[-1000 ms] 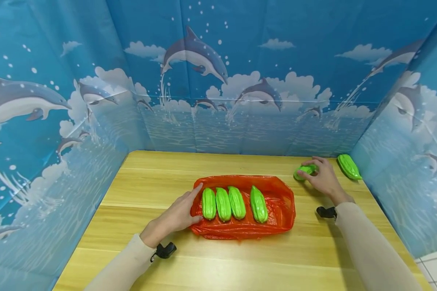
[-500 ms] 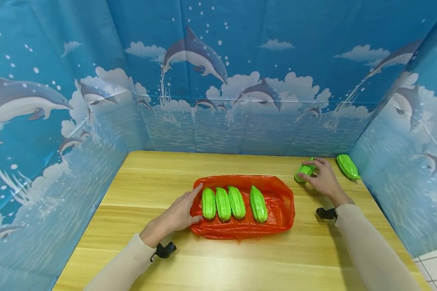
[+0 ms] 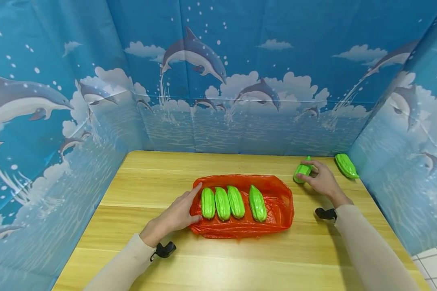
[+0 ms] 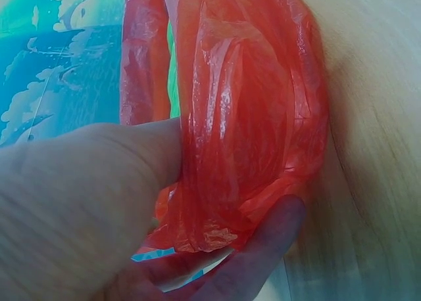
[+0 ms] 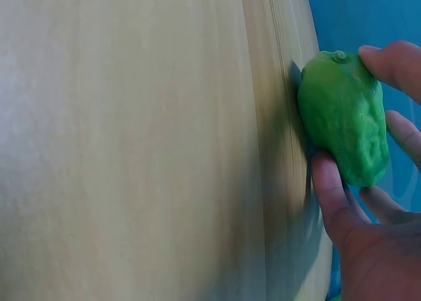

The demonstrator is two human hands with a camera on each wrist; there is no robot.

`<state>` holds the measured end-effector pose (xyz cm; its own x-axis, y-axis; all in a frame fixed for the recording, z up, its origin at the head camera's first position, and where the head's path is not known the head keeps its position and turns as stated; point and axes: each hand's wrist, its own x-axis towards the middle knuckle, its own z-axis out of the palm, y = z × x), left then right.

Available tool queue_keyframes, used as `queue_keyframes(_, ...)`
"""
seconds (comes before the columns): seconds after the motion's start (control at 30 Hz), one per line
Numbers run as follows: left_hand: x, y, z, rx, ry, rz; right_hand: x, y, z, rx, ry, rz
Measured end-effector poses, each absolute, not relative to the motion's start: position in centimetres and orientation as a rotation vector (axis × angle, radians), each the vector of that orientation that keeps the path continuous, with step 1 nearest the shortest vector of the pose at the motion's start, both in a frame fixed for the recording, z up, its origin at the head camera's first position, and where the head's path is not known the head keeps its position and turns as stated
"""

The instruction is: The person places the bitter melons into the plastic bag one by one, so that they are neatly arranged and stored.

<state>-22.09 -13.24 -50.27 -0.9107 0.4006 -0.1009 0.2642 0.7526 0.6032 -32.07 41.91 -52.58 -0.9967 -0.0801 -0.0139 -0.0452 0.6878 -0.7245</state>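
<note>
A red plastic bag (image 3: 240, 231) lies spread wide on the table, with several green ridged gourds (image 3: 223, 204) in a row inside it. At its left end my left hand (image 3: 175, 214) grips the bag edge; in the left wrist view the thumb is inside the rim and the fingers (image 4: 270, 242) are outside, under the red film (image 4: 243, 104). Toward the table's back right, my right hand (image 3: 324, 180) holds another green gourd (image 5: 342, 117) between thumb and fingertips, its pointed tip facing the back. The right wrist view shows its stubby stem end.
One more green gourd (image 3: 346, 165) lies by the back right corner of the wooden table (image 3: 149, 178), right of my right hand. Blue dolphin-print curtains (image 3: 222, 129) stand along the back and both sides. White floor tiles (image 3: 435, 266) show at the lower right.
In my right hand the gourd has turned from lying sideways to having its tip point toward the back. My left hand and the bag have stayed in place.
</note>
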Motion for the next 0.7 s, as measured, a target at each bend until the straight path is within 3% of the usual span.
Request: queue_keyframes(0.7, -22.1, -13.1, -50.2, 0.527, 2.735, 0.902, -31.0, 41.9, -52.0, -0.124, 2.869, -1.234)
